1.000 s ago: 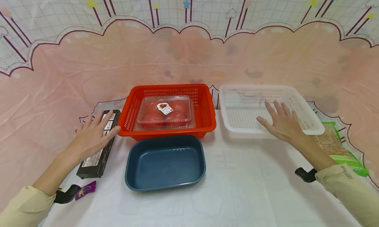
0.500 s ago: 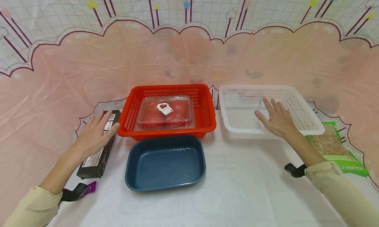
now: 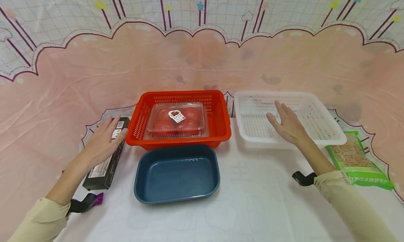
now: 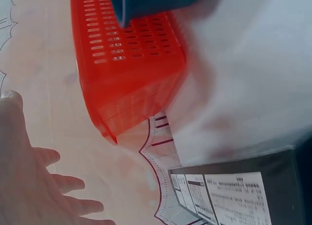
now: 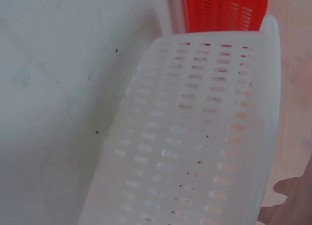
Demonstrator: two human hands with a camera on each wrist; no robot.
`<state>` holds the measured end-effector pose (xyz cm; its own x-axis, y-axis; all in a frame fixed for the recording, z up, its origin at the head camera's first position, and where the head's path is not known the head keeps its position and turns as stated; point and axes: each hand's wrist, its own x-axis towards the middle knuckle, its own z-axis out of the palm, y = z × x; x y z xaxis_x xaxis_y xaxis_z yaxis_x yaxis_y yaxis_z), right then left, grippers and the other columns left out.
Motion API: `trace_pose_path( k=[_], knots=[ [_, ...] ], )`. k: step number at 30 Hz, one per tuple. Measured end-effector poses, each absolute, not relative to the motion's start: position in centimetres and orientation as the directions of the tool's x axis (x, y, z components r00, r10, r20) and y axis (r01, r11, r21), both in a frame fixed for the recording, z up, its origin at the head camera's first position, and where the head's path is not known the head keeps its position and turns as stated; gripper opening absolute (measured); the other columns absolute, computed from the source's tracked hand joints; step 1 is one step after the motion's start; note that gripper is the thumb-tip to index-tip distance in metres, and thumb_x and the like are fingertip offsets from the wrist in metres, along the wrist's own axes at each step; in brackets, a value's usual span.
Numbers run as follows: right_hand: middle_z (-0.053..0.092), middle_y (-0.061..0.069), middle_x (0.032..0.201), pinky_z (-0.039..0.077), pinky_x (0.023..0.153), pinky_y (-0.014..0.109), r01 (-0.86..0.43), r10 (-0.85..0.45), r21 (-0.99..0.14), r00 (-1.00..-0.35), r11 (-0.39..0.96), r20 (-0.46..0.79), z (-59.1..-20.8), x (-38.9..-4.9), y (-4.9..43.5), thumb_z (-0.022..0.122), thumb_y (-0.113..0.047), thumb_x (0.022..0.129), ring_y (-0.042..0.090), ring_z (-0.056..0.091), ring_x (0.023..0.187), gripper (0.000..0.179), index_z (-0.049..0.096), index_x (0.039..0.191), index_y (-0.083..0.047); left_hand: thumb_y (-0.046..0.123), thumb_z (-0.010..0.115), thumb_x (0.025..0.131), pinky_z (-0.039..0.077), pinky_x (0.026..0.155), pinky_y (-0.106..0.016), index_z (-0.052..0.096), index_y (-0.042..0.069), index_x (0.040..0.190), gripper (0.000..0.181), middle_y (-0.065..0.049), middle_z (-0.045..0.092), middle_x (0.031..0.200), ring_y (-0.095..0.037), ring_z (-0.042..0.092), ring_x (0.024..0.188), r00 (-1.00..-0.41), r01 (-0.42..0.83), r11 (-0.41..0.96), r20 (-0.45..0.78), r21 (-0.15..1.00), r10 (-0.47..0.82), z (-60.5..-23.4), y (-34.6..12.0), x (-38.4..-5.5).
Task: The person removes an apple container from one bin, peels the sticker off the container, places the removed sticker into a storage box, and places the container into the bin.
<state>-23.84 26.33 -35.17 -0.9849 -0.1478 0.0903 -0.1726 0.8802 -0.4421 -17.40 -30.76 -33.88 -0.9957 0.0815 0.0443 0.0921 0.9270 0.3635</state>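
Observation:
My left hand (image 3: 101, 142) hovers with straight fingers over a long black box (image 3: 110, 163) bearing white labels, left of a red basket (image 3: 178, 142). Inside that basket lies a clear plastic box of tomatoes (image 3: 176, 121) with a white sticker on its lid. My right hand (image 3: 288, 124), fingers extended, is above a white basket (image 3: 252, 139) and holds nothing. In the right wrist view only part of this hand (image 5: 295, 200) shows, beyond the white basket's rim. Between the arms, in front of the red basket, stands a blue tub (image 3: 176, 179).
A green-edged bag of brownish food (image 3: 356, 158) lies right of the white basket. Near my left wrist is a small purple wrapper (image 3: 99, 199), partly covered by the black wrist strap (image 3: 82, 203). A patterned cloth (image 3: 202, 59) hangs behind the baskets.
My right hand has drifted left over the white basket, its forearm uncovering more of the green bag. My left forearm has shifted slightly right, covering more of the purple wrapper.

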Motion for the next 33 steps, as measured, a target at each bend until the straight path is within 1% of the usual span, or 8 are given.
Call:
trace_pose_path(
  k=[4,10,14,18,20,24,29,33],
  knots=[
    [0.011,0.029,0.159,0.012,0.109,0.074,-0.185,-0.156,-0.493,-0.983,0.850,0.100,-35.1,-24.1,25.9,0.024,-0.060,0.099,0.052,0.009,0.145,0.078,0.007,0.156,-0.010,0.052,0.036,0.100,0.016,0.098,-0.081,0.005,0.012,0.156,0.076,-0.028,0.006,0.160,-0.056,0.011,0.143,-0.993,0.109,0.894,0.094,0.434,0.075,-33.6,-30.5,-17.7],
    [0.011,0.022,0.161,0.010,0.116,0.066,-0.219,-0.177,-0.602,-0.976,0.768,0.130,-34.8,-24.4,24.8,0.028,-0.055,0.101,0.047,0.010,0.148,0.075,0.007,0.156,-0.009,0.047,0.035,0.101,0.018,0.101,-0.079,0.003,0.016,0.157,0.071,-0.022,0.007,0.162,-0.051,0.012,0.146,-0.985,0.159,0.795,0.150,0.586,0.087,-33.4,-29.9,-17.9],
    [0.014,0.022,0.161,0.017,0.116,0.063,-0.209,-0.151,-0.692,-0.978,0.691,0.144,-34.7,-24.4,23.5,0.033,-0.053,0.101,0.046,0.015,0.147,0.074,0.009,0.156,-0.011,0.045,0.033,0.103,0.023,0.102,-0.077,0.005,0.021,0.157,0.066,-0.020,0.012,0.162,-0.051,0.020,0.144,-0.983,0.168,0.729,0.164,0.663,0.078,-33.5,-29.2,-18.3],
    [0.022,0.022,0.159,0.026,0.117,0.055,-0.213,-0.118,-0.783,-0.977,0.584,0.178,-34.7,-24.6,21.5,0.043,-0.049,0.100,0.043,0.025,0.145,0.073,0.016,0.156,-0.011,0.044,0.030,0.103,0.027,0.104,-0.073,0.008,0.022,0.157,0.061,-0.018,0.018,0.161,-0.051,0.030,0.140,-0.983,0.175,0.677,0.162,0.714,0.083,-33.3,-28.4,-18.6],
    [0.026,0.022,0.158,0.027,0.117,0.051,-0.220,-0.110,-0.815,-0.975,0.536,0.191,-34.6,-24.7,20.3,0.048,-0.046,0.099,0.041,0.028,0.145,0.072,0.020,0.155,-0.011,0.044,0.029,0.104,0.029,0.105,-0.071,0.008,0.023,0.157,0.061,-0.017,0.019,0.161,-0.051,0.035,0.137,-0.985,0.172,0.648,0.145,0.742,0.094,-33.2,-27.9,-18.8],
    [0.030,0.019,0.157,0.028,0.118,0.049,-0.220,-0.123,-0.863,-0.975,0.455,0.184,-34.6,-24.7,17.6,0.052,-0.040,0.098,0.038,0.033,0.143,0.069,0.024,0.154,-0.012,0.044,0.029,0.104,0.036,0.104,-0.065,0.008,0.026,0.157,0.060,-0.019,0.021,0.160,-0.052,0.042,0.132,-0.982,0.185,0.578,0.123,0.795,0.145,-33.1,-27.2,-19.6],
    [0.031,0.017,0.157,0.030,0.117,0.049,-0.200,-0.153,-0.900,-0.976,0.387,0.151,-34.8,-24.8,15.1,0.053,-0.039,0.098,0.036,0.034,0.143,0.067,0.025,0.154,-0.014,0.044,0.033,0.103,0.034,0.107,-0.062,0.008,0.023,0.157,0.062,-0.017,0.019,0.161,-0.047,0.033,0.140,-0.974,0.199,0.554,0.103,0.808,0.200,-33.2,-26.6,-20.8],
    [0.031,0.016,0.157,0.032,0.116,0.049,-0.181,-0.155,-0.912,-0.979,0.367,0.132,-35.0,-24.8,14.0,0.052,-0.038,0.098,0.035,0.034,0.143,0.066,0.025,0.154,-0.014,0.045,0.033,0.103,0.033,0.108,-0.063,0.008,0.021,0.157,0.064,-0.016,0.019,0.162,-0.047,0.032,0.141,-0.975,0.191,0.580,0.086,0.792,0.204,-33.1,-26.4,-21.1]
  ],
)
